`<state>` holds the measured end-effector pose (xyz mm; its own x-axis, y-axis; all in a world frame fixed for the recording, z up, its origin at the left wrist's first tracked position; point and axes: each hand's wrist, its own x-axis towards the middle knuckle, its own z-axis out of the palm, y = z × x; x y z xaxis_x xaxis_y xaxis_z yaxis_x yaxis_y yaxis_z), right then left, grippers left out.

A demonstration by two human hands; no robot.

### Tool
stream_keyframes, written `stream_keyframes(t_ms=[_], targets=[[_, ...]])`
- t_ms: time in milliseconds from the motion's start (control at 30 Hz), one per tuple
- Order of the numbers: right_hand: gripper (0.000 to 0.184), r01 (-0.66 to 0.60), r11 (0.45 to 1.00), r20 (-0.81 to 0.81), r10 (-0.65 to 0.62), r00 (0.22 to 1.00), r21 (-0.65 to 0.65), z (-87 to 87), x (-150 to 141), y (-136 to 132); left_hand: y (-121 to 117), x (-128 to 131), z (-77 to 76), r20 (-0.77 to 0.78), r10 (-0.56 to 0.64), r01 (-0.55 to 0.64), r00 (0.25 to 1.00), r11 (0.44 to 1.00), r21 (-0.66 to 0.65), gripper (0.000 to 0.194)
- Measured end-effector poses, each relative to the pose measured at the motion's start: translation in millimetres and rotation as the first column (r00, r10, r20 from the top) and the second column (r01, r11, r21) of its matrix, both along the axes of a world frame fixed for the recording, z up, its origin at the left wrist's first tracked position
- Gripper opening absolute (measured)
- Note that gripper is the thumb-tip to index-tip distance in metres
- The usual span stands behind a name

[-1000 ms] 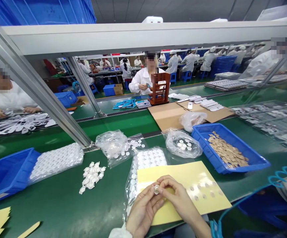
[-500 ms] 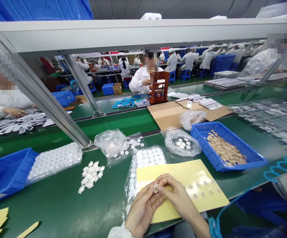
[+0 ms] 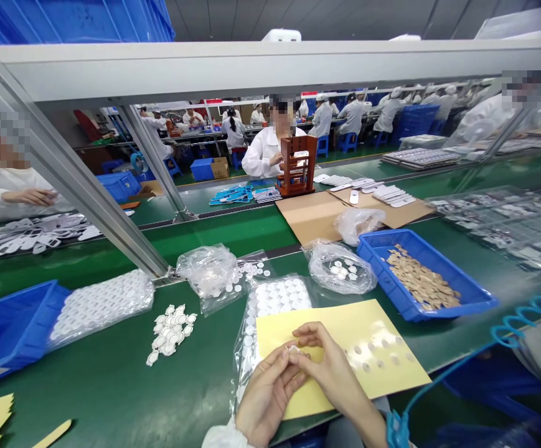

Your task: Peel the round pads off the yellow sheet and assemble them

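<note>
Holding small round disc (image 3: pixel 293 350) in narrow pinch between left hand (image 3: pixel 268 391) and right hand (image 3: pixel 330 367), just above yellow sheet (image 3: pixel 368 326) dotted with round pieces; plastic bag (image 3: pixel 274 305) of white discs beside it; blue tray (image 3: pixel 405 305) of tan discs upper right, on green desk (image 3: pixel 111 379).

The left hand (image 3: pixel 268 389) and right hand (image 3: pixel 333 370) are bare, without gloves. A white sleeve (image 3: pixel 223 435) covers the left wrist, and a blue curly cord (image 3: pixel 398 429) ends by the right wrist.
</note>
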<state>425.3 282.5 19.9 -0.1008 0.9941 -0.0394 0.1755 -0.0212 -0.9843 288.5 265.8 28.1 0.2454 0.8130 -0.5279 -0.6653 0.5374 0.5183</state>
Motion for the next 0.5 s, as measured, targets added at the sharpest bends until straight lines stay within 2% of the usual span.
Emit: stream_keyframes(t_ms=[167,300,400,500], targets=[[0.02,-0.09,0.995,0.025,0.089,0.996,0.043,10.5,1,-5,-4,-1,19.2,-0.114,-0.055,0.069,0.992,0.99,0.123,0.018],[0.021,-0.11,0.988,0.038,0.106,0.994,0.111,26.2,0,-8,-5,-2,37.6,-0.201,-0.054,0.083,0.978,0.987,0.136,0.024],[0.024,-0.117,0.984,0.044,0.112,0.993,0.136,35.4,-2,-8,-6,-3,41.6,-0.196,-0.054,0.076,0.979,0.991,0.11,0.022],[0.024,-0.094,0.987,0.068,0.086,0.994,0.127,37.6,-3,-9,-8,-3,38.6,-0.17,-0.022,0.031,0.985,0.998,0.054,0.016]])
